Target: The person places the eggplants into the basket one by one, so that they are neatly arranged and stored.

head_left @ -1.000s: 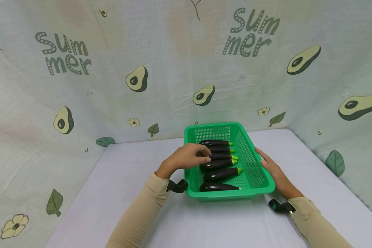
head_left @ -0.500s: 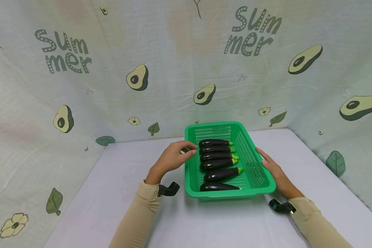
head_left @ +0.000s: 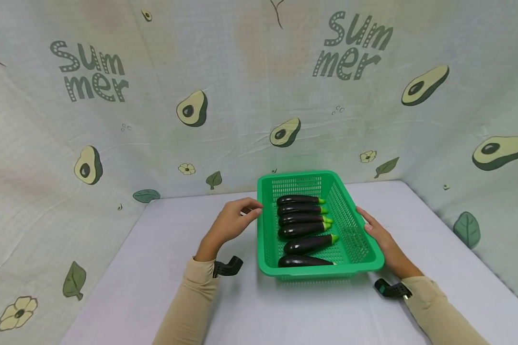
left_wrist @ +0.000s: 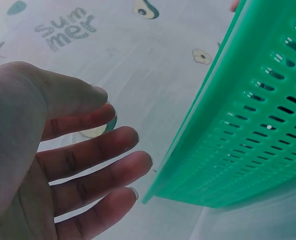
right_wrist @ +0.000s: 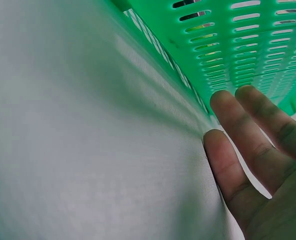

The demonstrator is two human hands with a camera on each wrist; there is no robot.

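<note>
A green plastic basket with slotted walls stands on the table. Several dark eggplants with green stem ends lie in it side by side, roughly crosswise. My left hand hovers just outside the basket's left rim, fingers loosely bent and holding nothing. The left wrist view shows that palm and its spread fingers apart from the green wall. My right hand rests against the basket's right side near the rim. In the right wrist view its nearly straight fingers lie against the outer wall.
A pale cloth covers the table. Behind it and along both sides hangs a printed curtain with avocados, leaves and lettering. The back of the basket stands close to that curtain. Each wrist carries a black camera band.
My left hand has moved leftward out of the basket, from above the eggplants to outside the left rim. The right hand, basket and eggplants stay where they were.
</note>
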